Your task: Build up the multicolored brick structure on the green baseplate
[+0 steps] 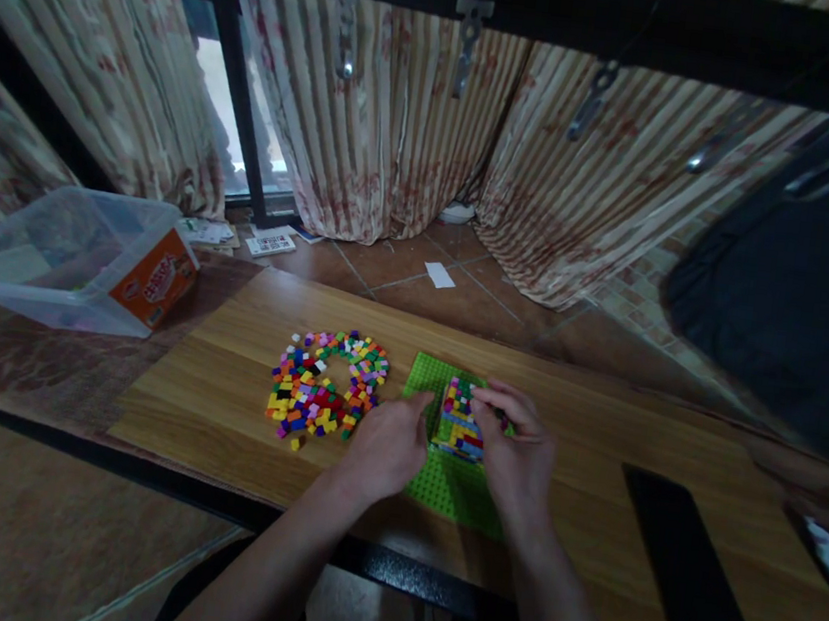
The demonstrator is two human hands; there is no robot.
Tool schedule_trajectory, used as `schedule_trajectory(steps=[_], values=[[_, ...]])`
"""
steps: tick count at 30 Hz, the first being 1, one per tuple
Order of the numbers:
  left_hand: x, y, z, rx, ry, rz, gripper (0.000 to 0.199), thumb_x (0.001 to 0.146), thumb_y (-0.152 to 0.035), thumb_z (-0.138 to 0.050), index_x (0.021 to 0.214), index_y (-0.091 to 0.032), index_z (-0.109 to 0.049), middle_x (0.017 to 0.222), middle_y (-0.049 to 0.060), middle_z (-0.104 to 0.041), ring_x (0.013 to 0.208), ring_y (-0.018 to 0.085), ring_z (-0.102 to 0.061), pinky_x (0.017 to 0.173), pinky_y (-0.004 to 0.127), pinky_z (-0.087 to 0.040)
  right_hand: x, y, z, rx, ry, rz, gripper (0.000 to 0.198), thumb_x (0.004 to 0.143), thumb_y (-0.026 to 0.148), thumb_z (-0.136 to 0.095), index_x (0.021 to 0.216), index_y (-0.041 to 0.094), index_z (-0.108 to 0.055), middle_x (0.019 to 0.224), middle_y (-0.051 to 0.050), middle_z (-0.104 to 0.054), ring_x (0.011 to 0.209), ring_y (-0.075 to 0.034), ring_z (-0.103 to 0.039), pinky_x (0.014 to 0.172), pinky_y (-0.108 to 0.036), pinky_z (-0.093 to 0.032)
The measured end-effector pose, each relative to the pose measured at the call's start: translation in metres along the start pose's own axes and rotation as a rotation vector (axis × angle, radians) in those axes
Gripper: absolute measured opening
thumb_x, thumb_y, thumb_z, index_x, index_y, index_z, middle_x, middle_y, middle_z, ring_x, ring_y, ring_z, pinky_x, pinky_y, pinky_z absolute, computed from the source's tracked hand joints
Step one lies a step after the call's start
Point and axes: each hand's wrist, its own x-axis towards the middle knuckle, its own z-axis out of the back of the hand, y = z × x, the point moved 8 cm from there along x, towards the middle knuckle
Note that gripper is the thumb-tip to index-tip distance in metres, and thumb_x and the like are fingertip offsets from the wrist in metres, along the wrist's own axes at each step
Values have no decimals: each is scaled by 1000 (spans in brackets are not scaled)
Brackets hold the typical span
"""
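A green studded baseplate [449, 491] lies on the wooden board in front of me. On it stands a block of small bricks [462, 427] in many colours, built in rows. My left hand [392, 444] rests over the plate's left side, its fingers curled with the index finger pointing at the built bricks; whether it pinches anything is hidden. At the right of the built bricks is my right hand [516, 439], thumb and fingers brought together at their top edge. What lies between those fingertips is too small to make out. Loose toy bricks [323, 405] spread in a ring left of my left hand.
A clear plastic bin [78, 279] with an orange label stands at the far left. A black flat panel [689, 571] lies on the board [593, 453] at the right. Behind are striped curtains [407, 128] and papers [271, 245] on the tiled floor.
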Motion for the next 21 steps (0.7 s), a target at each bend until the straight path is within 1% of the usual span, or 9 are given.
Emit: schedule_trajectory(steps=[2,4,6,7,8,10,12,16,21], values=[[3,4,6,-140,-35,25,47,88,-16,-44,132,-10,-59,106,16,-73,94,26,-69,87,38,-51,0,8,4,11,-31,47,10,83,29,-66,84,26,-75,107,-5,-69,103,-23,-63,86,-40,-48],[6,9,8,-340,-30,52,47,86,-17,-47,131,-10,-60,92,11,-74,75,20,-67,72,32,-52,-1,18,3,19,-8,103,11,86,27,-64,87,26,-74,106,-4,-70,103,-21,-63,89,-40,-48],[8,12,7,-573,-2,85,47,85,-20,-51,130,-10,-60,78,5,-70,56,14,-57,56,26,-46,-4,27,-1,17,49,150,12,88,26,-62,91,26,-73,104,-4,-70,101,-20,-63,89,-39,-48],[9,13,5,-685,13,100,47,84,-21,-53,129,-10,-60,74,3,-68,52,12,-53,52,24,-42,-6,31,-4,9,82,172,13,89,26,-61,93,27,-73,103,-4,-69,100,-19,-64,88,-38,-49],[9,13,5,-784,25,110,47,82,-23,-56,127,-10,-61,72,2,-66,50,10,-51,51,23,-41,-8,35,-7,-2,114,193,13,89,25,-61,95,27,-73,103,-3,-69,99,-19,-64,87,-37,-49],[8,11,4,-926,49,120,47,79,-25,-62,124,-10,-62,71,1,-64,51,9,-50,52,22,-41,-12,42,-12,-22,174,232,15,90,25,-59,99,27,-72,103,-3,-69,99,-19,-64,87,-37,-50],[7,8,4,-984,73,125,48,77,-27,-66,121,-9,-64,68,0,-62,51,9,-51,53,22,-41,-14,47,-16,-41,224,264,16,91,25,-59,101,27,-71,105,-4,-68,101,-19,-63,87,-36,-50],[5,5,1,-1015,115,125,48,76,-29,-67,119,-8,-66,58,-3,-56,50,9,-48,51,21,-37,-17,50,-23,-78,280,301,16,89,23,-61,102,27,-70,104,-4,-68,101,-20,-63,88,-38,-50],[3,3,-5,-1070,169,137,46,75,-28,-67,118,-13,-68,65,-2,-60,51,6,-45,53,20,-36,-18,49,-28,-104,322,316,19,86,20,-63,102,28,-71,102,-4,-69,100,-21,-62,88,-39,-51]])
